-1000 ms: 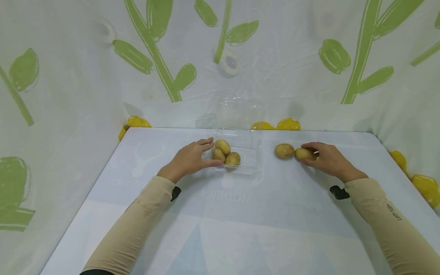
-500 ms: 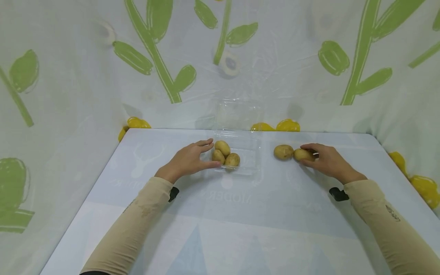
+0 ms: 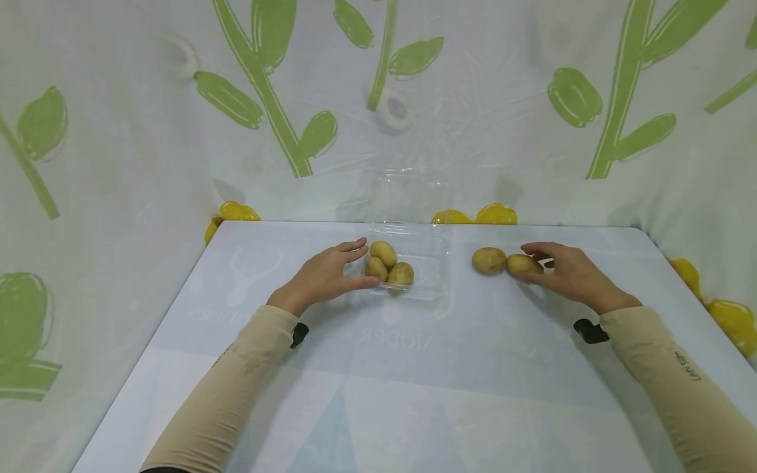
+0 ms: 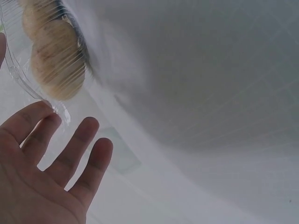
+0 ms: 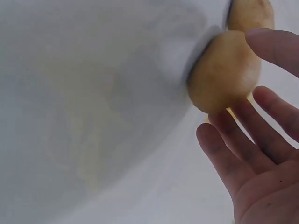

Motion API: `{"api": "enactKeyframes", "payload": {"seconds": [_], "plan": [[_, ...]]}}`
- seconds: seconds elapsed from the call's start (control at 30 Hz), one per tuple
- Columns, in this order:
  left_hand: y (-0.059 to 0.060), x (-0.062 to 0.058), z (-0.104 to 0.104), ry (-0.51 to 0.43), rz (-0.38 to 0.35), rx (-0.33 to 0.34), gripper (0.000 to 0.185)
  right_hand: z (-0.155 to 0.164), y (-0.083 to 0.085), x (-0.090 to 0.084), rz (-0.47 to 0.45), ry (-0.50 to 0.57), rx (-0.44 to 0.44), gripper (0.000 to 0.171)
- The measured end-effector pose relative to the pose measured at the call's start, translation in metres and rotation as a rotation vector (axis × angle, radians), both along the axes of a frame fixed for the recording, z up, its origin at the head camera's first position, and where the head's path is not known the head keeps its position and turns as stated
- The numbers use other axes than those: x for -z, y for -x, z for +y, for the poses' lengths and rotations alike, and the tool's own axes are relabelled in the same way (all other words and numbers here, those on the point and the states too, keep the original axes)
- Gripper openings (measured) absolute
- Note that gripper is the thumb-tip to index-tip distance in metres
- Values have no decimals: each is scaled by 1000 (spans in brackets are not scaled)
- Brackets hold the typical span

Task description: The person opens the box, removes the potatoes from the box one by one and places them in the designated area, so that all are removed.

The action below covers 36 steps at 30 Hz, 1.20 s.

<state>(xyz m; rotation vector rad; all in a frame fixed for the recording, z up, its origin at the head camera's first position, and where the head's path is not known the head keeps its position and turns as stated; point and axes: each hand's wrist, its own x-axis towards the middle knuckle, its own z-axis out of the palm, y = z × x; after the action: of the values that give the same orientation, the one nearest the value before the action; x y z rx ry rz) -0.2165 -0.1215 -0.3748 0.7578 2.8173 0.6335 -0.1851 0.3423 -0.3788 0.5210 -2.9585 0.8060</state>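
Note:
A clear plastic container [image 3: 428, 279] with its lid [image 3: 414, 194] standing open holds three potatoes [image 3: 387, 264] [image 4: 56, 60] at mid-table. My left hand [image 3: 331, 272] [image 4: 51, 154] rests with straight fingers against the container's left rim [image 4: 18, 74]. Two more potatoes lie on the table to the right. The nearer potato [image 3: 523, 265] [image 5: 224, 72] sits between the thumb and the spread fingers of my right hand [image 3: 562, 270] [image 5: 261, 140], which touch it loosely. The other potato [image 3: 488, 260] [image 5: 250, 14] lies just left of it, touching or nearly touching.
The pale table [image 3: 384, 381] has rounded far corners. A leaf-printed plastic sheet [image 3: 284, 98] walls it on three sides. Yellow shapes [image 3: 473, 215] peek out along the back edge, at the left corner [image 3: 233, 211] and at the right [image 3: 727, 318].
My right hand has uncurled and drawn back a little to the right, so the nearer potato shows more. The left hand and the container have stayed put.

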Motion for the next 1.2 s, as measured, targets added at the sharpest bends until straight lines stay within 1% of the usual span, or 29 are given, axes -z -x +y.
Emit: {"api": "enactKeyframes", "payload": {"seconds": [0.2, 0.4, 0.6, 0.7, 1.0, 1.2], "plan": [[-1, -2, 0, -1, 12, 5, 92, 1, 1, -8, 38, -7, 12, 55], [-1, -2, 0, -8, 7, 6, 92, -12, 1, -16, 89, 27, 21, 52], [0, -1, 1, 6, 15, 11, 92, -31, -1, -19, 240, 86, -52, 51], [0, 0, 2, 14, 21, 13, 92, -40, -2, -18, 283, 117, -87, 52], [1, 0, 1, 5, 34, 18, 92, -72, 1, -16, 308, 143, -180, 53], [0, -1, 1, -2, 28, 15, 91, -94, 2, -17, 283, 188, -226, 52]]}}
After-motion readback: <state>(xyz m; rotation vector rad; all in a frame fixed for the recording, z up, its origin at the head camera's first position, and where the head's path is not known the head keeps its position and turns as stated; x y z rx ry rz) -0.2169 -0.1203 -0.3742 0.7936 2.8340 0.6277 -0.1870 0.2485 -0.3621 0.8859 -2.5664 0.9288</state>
